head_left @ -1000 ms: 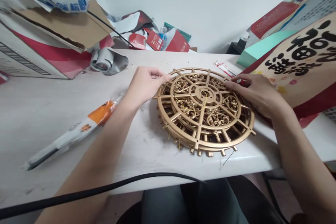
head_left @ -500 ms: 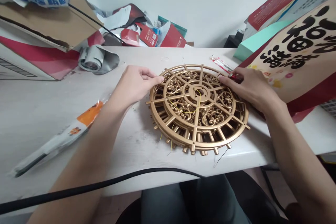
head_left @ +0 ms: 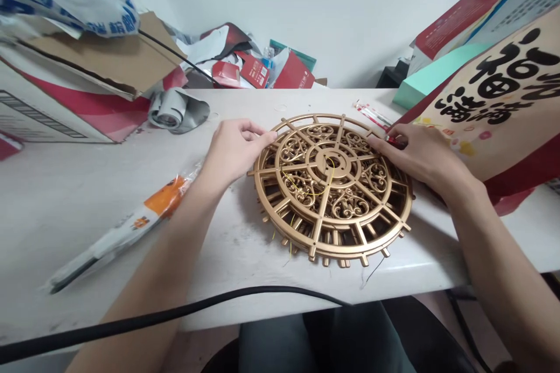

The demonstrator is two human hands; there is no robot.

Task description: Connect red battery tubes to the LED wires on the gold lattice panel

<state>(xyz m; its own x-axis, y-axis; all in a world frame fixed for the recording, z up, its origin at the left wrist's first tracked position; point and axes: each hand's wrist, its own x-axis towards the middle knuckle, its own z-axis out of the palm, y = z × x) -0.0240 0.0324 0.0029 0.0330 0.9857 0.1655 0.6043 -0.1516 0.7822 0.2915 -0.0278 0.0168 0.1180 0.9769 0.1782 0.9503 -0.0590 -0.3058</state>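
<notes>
A pale wall [head_left: 341,17] rises behind a whitish table [head_left: 131,169]; a big printed bag [head_left: 534,151] stands at right, a carton [head_left: 87,108] at left. Near the front edge lies the stack of gold wheels [head_left: 331,164], between both hands. The left hand [head_left: 236,145] touches its left rim, fingers curled, whether pinching I cannot tell; the right hand [head_left: 424,154], thumb at the far-right rim, curls around a small red object [head_left: 396,142].
</notes>
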